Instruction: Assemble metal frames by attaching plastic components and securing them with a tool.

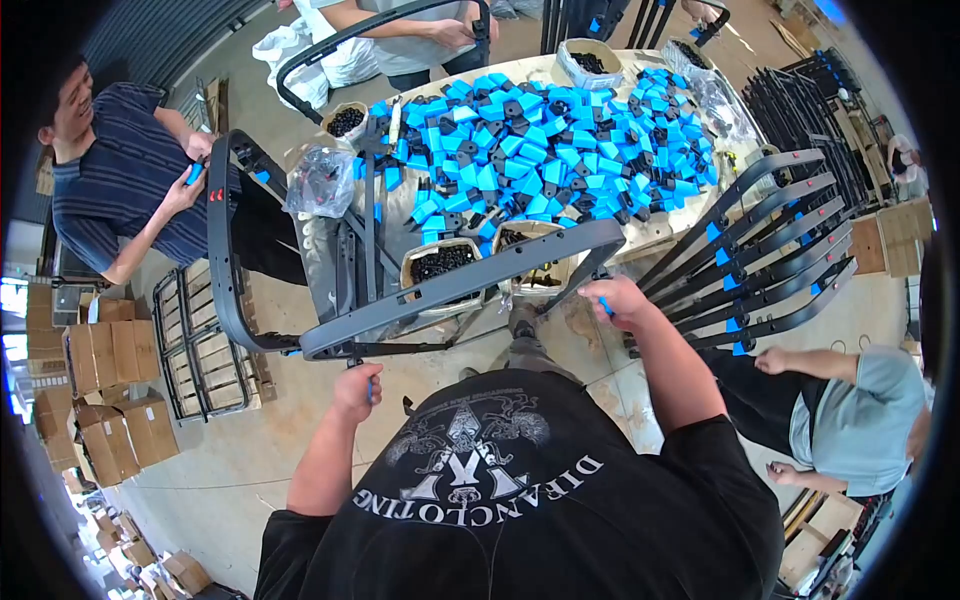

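Note:
A dark grey bent metal tube frame (460, 284) lies across in front of me, its near bar slanting over the table's front edge. My left hand (352, 394) is closed below the frame's left corner, with a sliver of a blue plastic part showing at its fingers. Closed at the right end of the frame, my right hand (617, 303) also has a bit of blue showing; how much of each part is attached to the frame is hidden. Beyond the bar, a large heap of blue-and-black plastic parts (540, 150) covers the table (320, 262).
Boxes of small black pieces (442, 264) stand at the table's near edge. Several curved frames (760, 250) with blue parts stand on the right. People work at the left, far side and right. Another frame (232, 250) stands left, near a pallet (205, 345) and cartons (115, 350).

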Demonstrator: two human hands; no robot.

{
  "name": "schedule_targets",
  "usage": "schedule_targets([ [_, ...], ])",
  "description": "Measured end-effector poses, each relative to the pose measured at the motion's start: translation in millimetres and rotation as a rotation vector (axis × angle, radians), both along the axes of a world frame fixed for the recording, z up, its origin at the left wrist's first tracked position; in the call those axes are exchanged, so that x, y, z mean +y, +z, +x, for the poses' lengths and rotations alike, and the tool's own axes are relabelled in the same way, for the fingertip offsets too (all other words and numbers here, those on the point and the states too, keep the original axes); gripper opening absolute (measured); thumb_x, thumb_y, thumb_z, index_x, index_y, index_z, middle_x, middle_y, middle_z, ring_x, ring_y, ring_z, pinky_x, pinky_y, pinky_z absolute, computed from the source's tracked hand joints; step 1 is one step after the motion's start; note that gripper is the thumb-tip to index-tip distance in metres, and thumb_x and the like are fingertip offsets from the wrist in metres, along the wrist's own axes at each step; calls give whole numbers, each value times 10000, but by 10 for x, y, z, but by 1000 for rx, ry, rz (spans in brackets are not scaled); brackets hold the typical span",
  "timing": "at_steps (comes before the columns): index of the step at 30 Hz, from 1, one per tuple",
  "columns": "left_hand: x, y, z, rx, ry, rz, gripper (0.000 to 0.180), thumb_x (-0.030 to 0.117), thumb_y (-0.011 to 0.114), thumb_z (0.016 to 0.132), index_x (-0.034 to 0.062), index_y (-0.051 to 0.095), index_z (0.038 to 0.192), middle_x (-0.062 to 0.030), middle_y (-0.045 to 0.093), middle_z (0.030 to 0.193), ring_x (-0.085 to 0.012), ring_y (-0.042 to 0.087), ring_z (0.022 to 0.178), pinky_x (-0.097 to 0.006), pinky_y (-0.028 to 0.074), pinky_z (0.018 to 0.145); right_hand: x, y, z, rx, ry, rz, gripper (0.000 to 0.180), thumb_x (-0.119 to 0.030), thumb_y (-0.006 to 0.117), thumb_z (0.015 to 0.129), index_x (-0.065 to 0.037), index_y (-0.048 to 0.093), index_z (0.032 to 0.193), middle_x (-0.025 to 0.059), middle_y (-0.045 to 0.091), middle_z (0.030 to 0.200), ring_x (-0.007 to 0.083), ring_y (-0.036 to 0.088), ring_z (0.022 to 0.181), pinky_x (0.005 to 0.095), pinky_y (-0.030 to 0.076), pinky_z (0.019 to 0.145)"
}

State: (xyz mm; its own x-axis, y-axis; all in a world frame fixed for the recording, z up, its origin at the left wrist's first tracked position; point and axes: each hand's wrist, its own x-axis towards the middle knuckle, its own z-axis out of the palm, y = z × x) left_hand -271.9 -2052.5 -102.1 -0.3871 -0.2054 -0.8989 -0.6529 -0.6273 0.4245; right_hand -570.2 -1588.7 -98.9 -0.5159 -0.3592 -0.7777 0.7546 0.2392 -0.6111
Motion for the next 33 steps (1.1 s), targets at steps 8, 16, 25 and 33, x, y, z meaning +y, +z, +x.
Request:
schedule_targets([
  [8, 67, 402, -85, -127, -99, -141, 234, 197, 744, 873, 103, 532, 905, -13, 502, 702, -87, 461, 501, -235, 286, 376, -166, 502, 18, -6, 22, 239, 300, -248, 805, 843, -77, 558, 845, 5, 496, 658, 105, 437, 487, 273, 240, 419],
  [16, 375, -986, 121, 241, 188, -1212, 609, 246, 772, 791, -60, 533, 1261, -140, 686, 993, -209, 681, 894, -366, 541, 809, -219, -643, 205, 1039, -175, 482, 486, -251, 801, 796, -12, 585, 1160, 158, 707, 966, 261, 691, 880, 381, 536, 818],
  [25, -104, -854, 453, 382, -533, -1130, 698, 253, 825, 740, -4, 523, 1314, -151, 627, 1220, -274, 624, 1115, -403, 496, 976, 110, -543, -26, 633, 417, 406, 897, -211, 865, 704, -62, 442, 1481, 144, 655, 1243, 263, 633, 1131, 382, 477, 1006],
  [33, -85, -1127, 167, 480, -438, -1126, 512, 192, 789, 787, 29, 597, 1233, -75, 683, 1126, -200, 661, 1026, -344, 508, 934, 1, -855, -77, 740, 124, 99, 596, -166, 790, 770, -47, 546, 1301, 98, 658, 1207, 225, 620, 1133, 360, 473, 1001],
])
